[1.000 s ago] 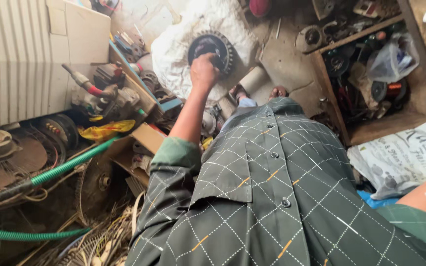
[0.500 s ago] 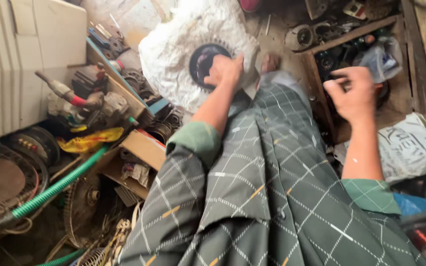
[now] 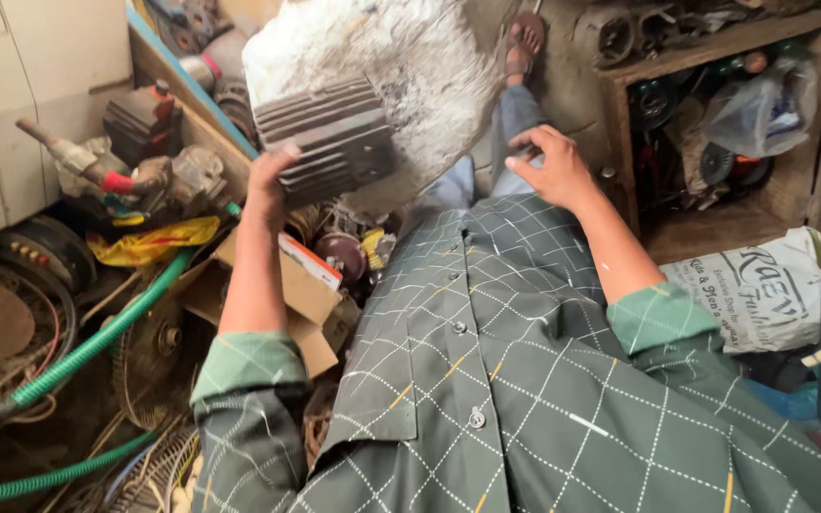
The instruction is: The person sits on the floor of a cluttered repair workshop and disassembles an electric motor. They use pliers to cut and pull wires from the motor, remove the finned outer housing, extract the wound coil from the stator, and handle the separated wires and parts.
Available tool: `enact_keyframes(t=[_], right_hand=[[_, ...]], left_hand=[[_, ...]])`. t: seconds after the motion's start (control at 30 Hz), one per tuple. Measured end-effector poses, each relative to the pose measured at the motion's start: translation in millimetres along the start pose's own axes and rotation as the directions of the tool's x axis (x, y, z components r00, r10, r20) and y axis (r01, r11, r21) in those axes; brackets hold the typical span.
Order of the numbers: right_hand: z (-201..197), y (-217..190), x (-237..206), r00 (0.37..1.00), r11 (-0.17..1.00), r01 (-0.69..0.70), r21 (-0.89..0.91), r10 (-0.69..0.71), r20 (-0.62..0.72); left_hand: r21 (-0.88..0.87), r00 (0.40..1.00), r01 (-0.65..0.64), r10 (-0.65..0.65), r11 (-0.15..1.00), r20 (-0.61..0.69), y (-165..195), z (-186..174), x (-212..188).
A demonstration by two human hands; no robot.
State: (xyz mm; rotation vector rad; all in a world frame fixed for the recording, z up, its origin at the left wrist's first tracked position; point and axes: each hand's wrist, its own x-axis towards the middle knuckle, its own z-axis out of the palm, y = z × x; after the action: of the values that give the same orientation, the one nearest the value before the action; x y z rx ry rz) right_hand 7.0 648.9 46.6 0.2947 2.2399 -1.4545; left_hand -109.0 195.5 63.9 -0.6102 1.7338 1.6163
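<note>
Cluttered workshop floor fills the view, seen from above over a seated person in a green checked shirt [image 3: 525, 399]. At about eleven o'clock the left hand [image 3: 273, 185] is raised and closed on the lower corner of a dark, ribbed motor housing [image 3: 330, 142], fingers hooked over its edge so the heavy piece is carried clear of the clutter; its fins run roughly level. Behind the housing, at twelve o'clock, lies a dusty white sack [image 3: 401, 66], which seems to serve as a rough resting pad. The right hand [image 3: 548, 166], at about one o'clock, holds nothing: fingers loosely spread and slightly curled, hovering over the person's knee near the housing's right side, apparently placed to help steady it. A wooden shelf [image 3: 715, 218] at two o'clock keeps small parts and a clear plastic bag [image 3: 762, 104]. At nine o'clock a green hose [image 3: 97, 342] runs across old fan parts, beside an open cardboard box [image 3: 296, 294] just below the left forearm.
</note>
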Motion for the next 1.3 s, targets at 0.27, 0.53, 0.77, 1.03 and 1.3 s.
enact_keyframes(t=[0.27,0.53,0.77,1.03,1.3], right_hand=[[80.8,11.2,76.6,0.988,0.996,-0.022,0.090,0.008,0.152],[207.6,-80.8,139.4,0.973,0.999,0.041,-0.019,-0.036,0.228],[189.2,-110.1,138.4,0.940,0.951,-0.017,0.310,-0.090,0.329],[100.1,-143.5,45.0,0.937,0.942,-0.262,0.212,0.195,0.291],[68.4,-157.2,26.8,0.845,0.755,-0.527,0.390,0.512,0.152]], left_hand=[[-0.333,0.971,0.046,-0.120,0.942,-0.206,-30.9,-50.7,38.0],[-0.257,0.942,0.150,-0.217,0.955,-0.257,-42.1,-53.4,41.2],[-0.524,0.981,0.116,-0.180,0.844,-0.072,-14.5,-20.9,12.5],[-0.318,0.928,0.366,-0.367,0.875,0.061,-5.2,40.7,7.2],[-0.185,0.965,-0.055,0.100,0.981,0.244,-5.5,116.5,73.9]])
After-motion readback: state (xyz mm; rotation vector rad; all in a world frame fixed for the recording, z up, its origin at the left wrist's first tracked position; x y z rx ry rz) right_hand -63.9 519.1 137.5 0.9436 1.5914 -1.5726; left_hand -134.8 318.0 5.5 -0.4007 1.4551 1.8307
